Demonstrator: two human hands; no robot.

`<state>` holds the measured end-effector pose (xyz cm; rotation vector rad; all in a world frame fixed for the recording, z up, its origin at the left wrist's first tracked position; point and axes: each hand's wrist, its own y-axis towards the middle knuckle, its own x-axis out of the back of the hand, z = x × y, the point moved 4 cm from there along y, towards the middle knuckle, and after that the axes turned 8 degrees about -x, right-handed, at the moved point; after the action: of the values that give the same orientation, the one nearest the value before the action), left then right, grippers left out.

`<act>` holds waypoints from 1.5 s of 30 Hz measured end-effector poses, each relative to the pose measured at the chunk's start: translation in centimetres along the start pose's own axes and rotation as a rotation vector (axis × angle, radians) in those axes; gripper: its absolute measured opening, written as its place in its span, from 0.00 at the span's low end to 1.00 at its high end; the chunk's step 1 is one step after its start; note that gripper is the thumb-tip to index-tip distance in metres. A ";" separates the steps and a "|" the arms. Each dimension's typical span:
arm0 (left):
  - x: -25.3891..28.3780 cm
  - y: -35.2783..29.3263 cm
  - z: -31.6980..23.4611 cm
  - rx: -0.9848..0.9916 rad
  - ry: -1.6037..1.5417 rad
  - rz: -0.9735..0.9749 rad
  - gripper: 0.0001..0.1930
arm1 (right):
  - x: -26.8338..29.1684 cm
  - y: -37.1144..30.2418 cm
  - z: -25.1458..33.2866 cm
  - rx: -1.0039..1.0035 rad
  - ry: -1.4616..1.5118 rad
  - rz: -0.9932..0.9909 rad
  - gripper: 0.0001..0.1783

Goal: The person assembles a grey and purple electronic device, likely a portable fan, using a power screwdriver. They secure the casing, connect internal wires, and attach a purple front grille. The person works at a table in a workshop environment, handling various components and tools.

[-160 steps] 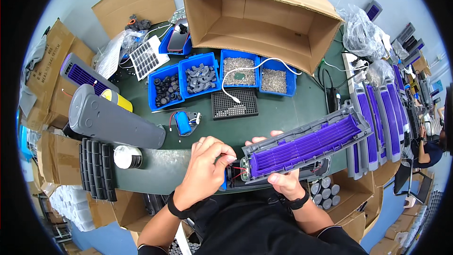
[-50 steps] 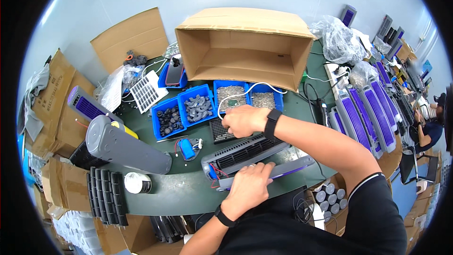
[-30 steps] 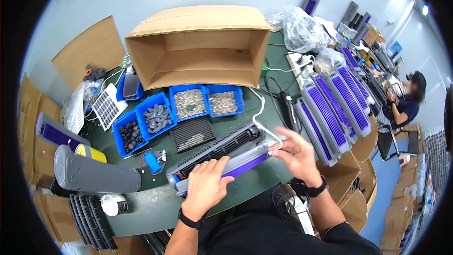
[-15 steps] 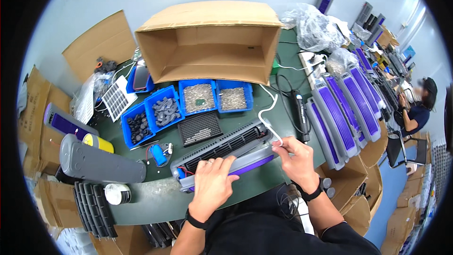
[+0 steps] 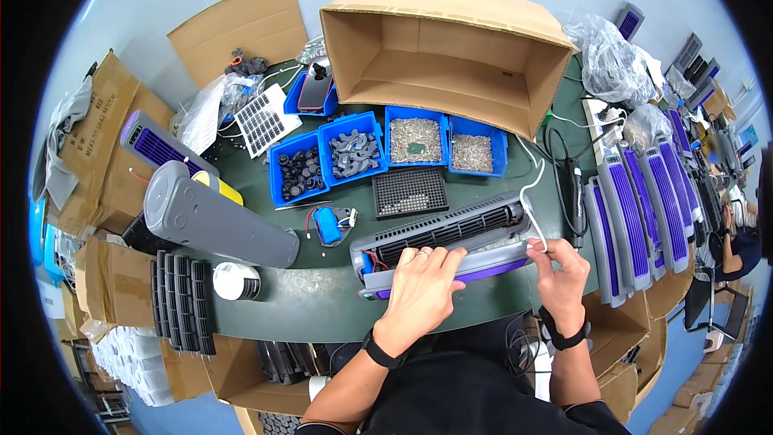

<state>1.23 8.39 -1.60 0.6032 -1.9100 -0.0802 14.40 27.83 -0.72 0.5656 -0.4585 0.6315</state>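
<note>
A long grey and purple fan-like housing (image 5: 491,261) lies open on the green bench, with a black slatted roller (image 5: 451,235) inside it and red wires at its left end. My left hand (image 5: 421,280) grips the near side of the housing, fingers over its edge and thumb toward me. At the housing's right end, my right hand (image 5: 561,275) pinches a white cable (image 5: 527,197) between thumb and fingers. The cable runs back from there toward the cardboard box. What lies under my left palm is hidden.
Behind the housing stand blue bins (image 5: 352,145) of small parts and a black perforated tray (image 5: 410,192). A large cardboard box (image 5: 451,8) is at the back. Purple-grey units (image 5: 630,217) line the right. A grey housing (image 5: 217,221) and a white tub (image 5: 236,281) are left. A co-worker sits far right.
The whole view has swung left, so the bench things sit farther right in the picture. My hands keep nearly the same grip on the housing and the white cable.
</note>
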 end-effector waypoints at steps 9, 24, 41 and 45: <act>-0.2 -0.3 0.0 -0.022 -0.018 -0.041 0.23 | 0.5 -0.3 0.2 -0.029 -0.051 0.027 0.07; -0.2 -0.4 0.2 -0.029 -0.030 -0.042 0.23 | 0.5 -0.1 0.8 -0.092 -0.077 0.085 0.06; -0.3 -0.5 0.3 -0.033 -0.026 -0.046 0.22 | 0.2 0.1 1.5 -0.055 -0.112 0.098 0.06; -0.2 -0.5 0.1 -0.030 -0.025 -0.042 0.21 | 0.4 0.0 1.5 -0.086 -0.090 0.130 0.07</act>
<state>1.37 7.99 -2.01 0.6253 -1.9173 -0.1435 14.41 27.07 0.65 0.4863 -0.6085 0.7089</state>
